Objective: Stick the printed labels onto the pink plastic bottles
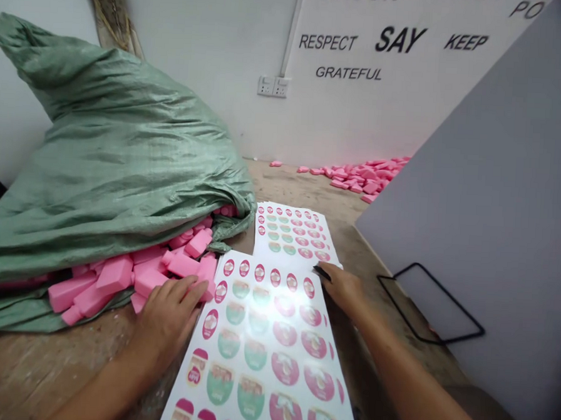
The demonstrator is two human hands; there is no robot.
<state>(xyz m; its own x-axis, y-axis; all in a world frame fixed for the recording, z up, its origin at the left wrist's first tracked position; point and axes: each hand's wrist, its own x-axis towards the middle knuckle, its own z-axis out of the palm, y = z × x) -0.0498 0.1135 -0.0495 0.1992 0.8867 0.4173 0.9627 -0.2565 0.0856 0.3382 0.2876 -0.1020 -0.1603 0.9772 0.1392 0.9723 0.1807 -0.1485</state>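
A sheet of printed oval stickers [263, 353] in pink and green lies in front of me. My left hand [169, 317] rests at its left edge, palm down and fingers loosely stretched, against the nearest pink plastic bottles [206, 275]; whether it presses on the sheet I cannot tell. At the sheet's far right corner, my right hand [342, 287] is closed around a slim black object [322, 273], its kind mostly hidden by the fingers. Just beyond lies a stack of similar sticker sheets [291, 232], partly covered by the near sheet.
A large green woven sack [129, 139] leans at the left, pink bottles spilling from its mouth. More pink bottles [367, 177] are heaped by the back wall. To the right stand a grey-white panel [488, 202] and a black wire frame [429, 337]. A wall socket [274, 86] is ahead.
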